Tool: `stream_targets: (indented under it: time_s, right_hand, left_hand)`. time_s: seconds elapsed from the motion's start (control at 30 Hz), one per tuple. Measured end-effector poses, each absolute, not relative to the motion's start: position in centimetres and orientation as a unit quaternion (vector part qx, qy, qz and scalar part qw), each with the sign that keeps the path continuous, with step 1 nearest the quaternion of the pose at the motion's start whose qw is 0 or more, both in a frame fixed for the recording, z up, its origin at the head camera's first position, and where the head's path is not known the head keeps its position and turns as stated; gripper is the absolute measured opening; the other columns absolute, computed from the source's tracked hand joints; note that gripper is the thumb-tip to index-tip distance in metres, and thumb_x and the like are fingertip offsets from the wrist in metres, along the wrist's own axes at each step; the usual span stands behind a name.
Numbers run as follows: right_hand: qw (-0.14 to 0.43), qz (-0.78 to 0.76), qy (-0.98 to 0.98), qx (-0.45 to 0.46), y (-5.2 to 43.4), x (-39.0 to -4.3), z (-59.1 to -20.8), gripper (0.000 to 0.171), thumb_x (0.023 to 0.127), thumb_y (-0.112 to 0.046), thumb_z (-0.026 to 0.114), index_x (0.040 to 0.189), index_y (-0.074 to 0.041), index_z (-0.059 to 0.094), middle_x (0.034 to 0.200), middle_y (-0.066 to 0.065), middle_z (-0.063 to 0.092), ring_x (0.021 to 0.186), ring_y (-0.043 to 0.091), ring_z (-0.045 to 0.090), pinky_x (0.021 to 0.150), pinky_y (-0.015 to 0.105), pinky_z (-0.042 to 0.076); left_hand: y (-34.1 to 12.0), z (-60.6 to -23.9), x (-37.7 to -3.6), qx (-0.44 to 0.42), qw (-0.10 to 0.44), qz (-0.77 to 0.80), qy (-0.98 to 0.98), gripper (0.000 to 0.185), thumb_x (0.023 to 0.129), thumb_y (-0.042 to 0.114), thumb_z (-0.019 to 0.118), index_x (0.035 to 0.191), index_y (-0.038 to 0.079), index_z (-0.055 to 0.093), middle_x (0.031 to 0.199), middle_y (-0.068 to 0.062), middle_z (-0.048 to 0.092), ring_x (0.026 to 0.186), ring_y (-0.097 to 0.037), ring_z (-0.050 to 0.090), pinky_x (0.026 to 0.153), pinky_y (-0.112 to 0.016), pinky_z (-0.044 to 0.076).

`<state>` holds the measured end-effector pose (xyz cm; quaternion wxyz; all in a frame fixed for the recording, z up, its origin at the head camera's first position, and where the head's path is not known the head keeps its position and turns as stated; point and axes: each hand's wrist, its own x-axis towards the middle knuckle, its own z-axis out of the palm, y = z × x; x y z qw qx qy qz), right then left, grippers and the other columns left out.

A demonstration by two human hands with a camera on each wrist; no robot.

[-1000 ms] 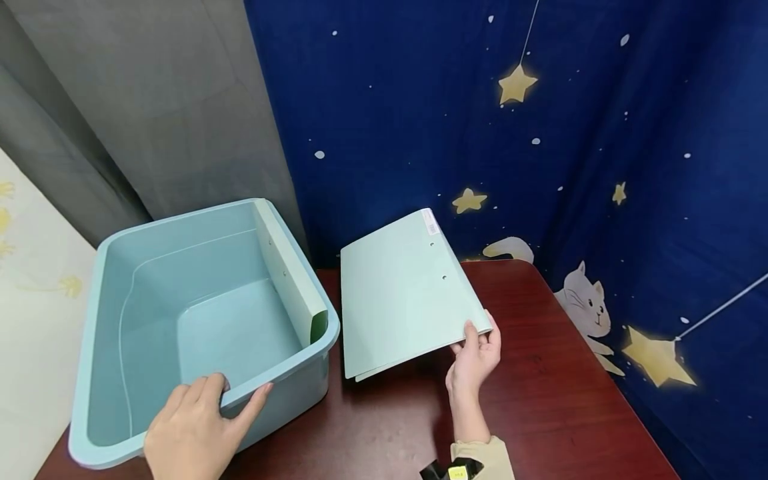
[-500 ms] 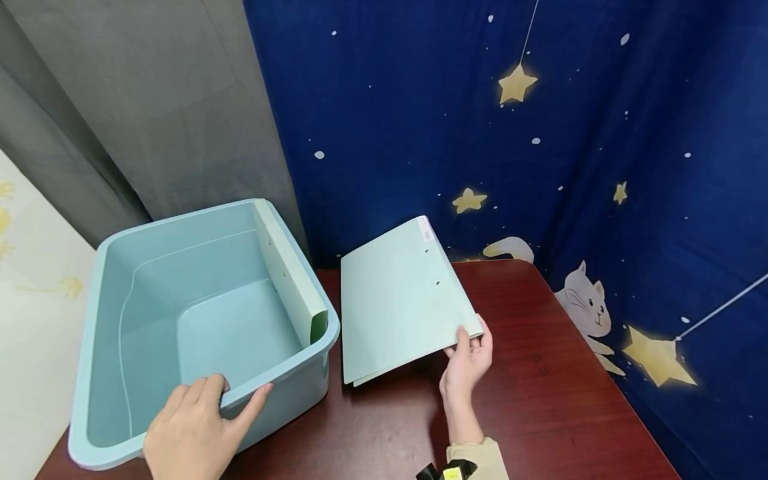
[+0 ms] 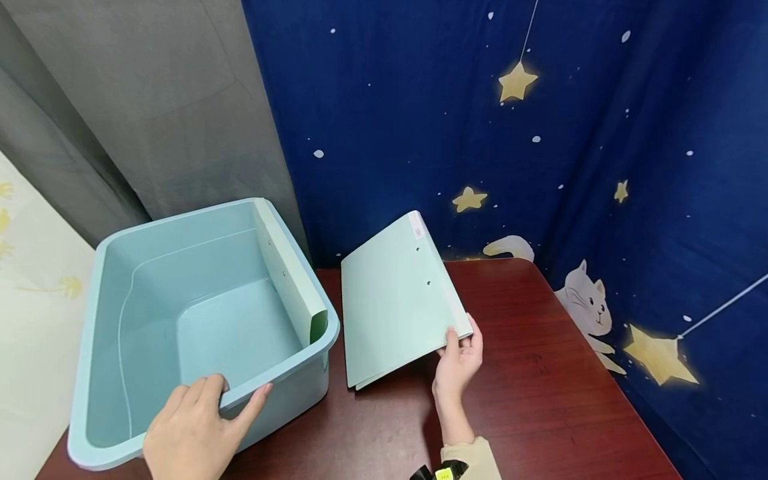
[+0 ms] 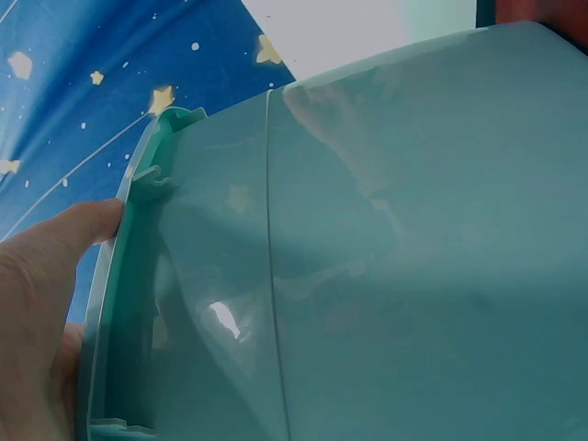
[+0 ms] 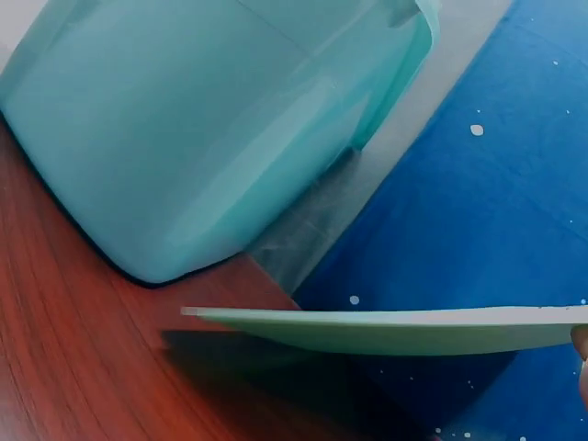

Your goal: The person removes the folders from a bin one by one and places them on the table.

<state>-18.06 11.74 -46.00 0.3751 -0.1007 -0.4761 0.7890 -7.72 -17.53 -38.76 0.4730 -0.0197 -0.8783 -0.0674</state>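
A light blue plastic bin [image 3: 228, 320] stands on the left of the table, and my left hand [image 3: 195, 423] grips its near rim, thumb outside and fingers over the edge. In the left wrist view the thumb [image 4: 87, 225] lies against the rim of the bin [image 4: 395, 239]. My right hand [image 3: 457, 363] pinches the near right corner of a pale green file folder [image 3: 393, 307], thumb on top. The folder is tilted above the table; from the side, in the right wrist view, the folder [image 5: 386, 335] looks thin. A second pale green folder [image 3: 288, 273] stands upright inside the bin along its right wall.
The dark red wooden table [image 3: 540, 400] reaches right and forward of the hands. Behind it hang a blue star-patterned curtain [image 3: 390, 100] and a grey curtain [image 3: 150, 100]. A white patterned cloth [image 3: 36, 313] borders the bin on the left.
My right hand has moved left, bringing the folder's right side closer to the bin and turning it slightly. The left hand and the bin have stayed in place.
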Motion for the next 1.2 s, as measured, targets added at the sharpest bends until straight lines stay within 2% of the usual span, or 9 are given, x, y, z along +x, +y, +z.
stream_targets:
  time_s: [0.37,0.7,0.97,1.2]
  right_hand:
    - [0.372,0.795,-0.465,-0.112,11.0,-17.9,-46.3,0.038,0.088,0.006,0.049,0.126,0.001,0.044,0.102,0.01,0.061,0.075,0.012,0.063,0.052,0.022,0.05]
    - [0.369,0.812,-0.44,-0.108,10.4,-17.6,-46.9,0.038,0.088,0.006,0.049,0.126,0.003,0.042,0.104,0.01,0.06,0.083,0.015,0.064,0.059,0.027,0.052]
    - [0.366,0.813,-0.44,-0.104,9.8,-17.4,-47.2,0.039,0.088,0.006,0.049,0.126,0.002,0.041,0.106,0.012,0.059,0.083,0.016,0.063,0.059,0.028,0.052]
    - [0.353,0.814,-0.448,-0.107,9.7,-17.2,-47.9,0.039,0.089,0.006,0.048,0.126,0.002,0.039,0.105,0.012,0.057,0.081,0.015,0.062,0.058,0.027,0.052]
  left_hand:
    - [-17.5,-38.7,-7.6,-0.017,0.466,-0.067,-0.882,0.065,0.079,0.069,0.036,0.059,0.007,0.039,0.048,0.0,0.032,0.042,-0.016,0.029,0.04,-0.024,0.018]
    - [-17.5,-38.6,-7.5,-0.017,0.457,-0.065,-0.887,0.066,0.08,0.069,0.035,0.06,0.007,0.04,0.049,-0.001,0.033,0.042,-0.016,0.029,0.04,-0.024,0.018]
    - [-17.4,-38.9,-7.7,-0.019,0.491,-0.085,-0.867,0.065,0.078,0.069,0.039,0.059,0.007,0.04,0.048,0.001,0.032,0.042,-0.018,0.029,0.04,-0.026,0.017]
    - [-17.3,-39.1,-7.7,-0.013,0.499,-0.095,-0.861,0.065,0.076,0.07,0.04,0.058,0.008,0.039,0.048,0.001,0.031,0.042,-0.018,0.028,0.04,-0.025,0.015]
